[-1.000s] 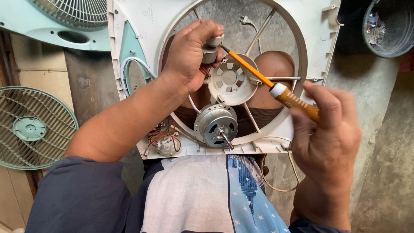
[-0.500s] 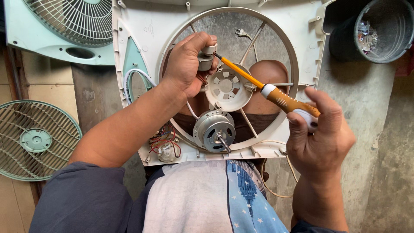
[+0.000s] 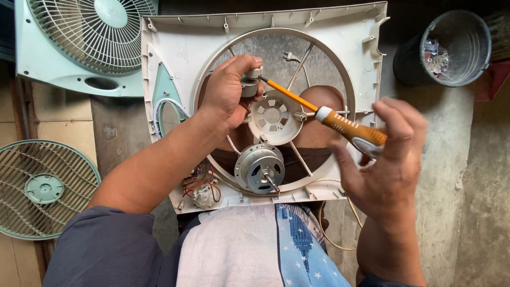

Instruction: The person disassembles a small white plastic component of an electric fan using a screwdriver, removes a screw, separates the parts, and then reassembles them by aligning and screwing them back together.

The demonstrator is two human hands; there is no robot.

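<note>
Orange-handled screwdriver [image 3: 340, 120] slants across the white plastic fan frame [image 3: 175, 58] — tip up-left at the small grey cylinder [image 3: 251, 85] your left hand [image 3: 229, 93] clenches; your right hand [image 3: 385, 159] grasps its handle.

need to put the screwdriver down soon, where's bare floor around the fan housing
Bare concrete lies right of the fan housing, below the bucket and beyond the right hand. A narrower strip runs between the housing and the round grille. Inside the frame it is crowded: motor, wires, left hand.
</note>
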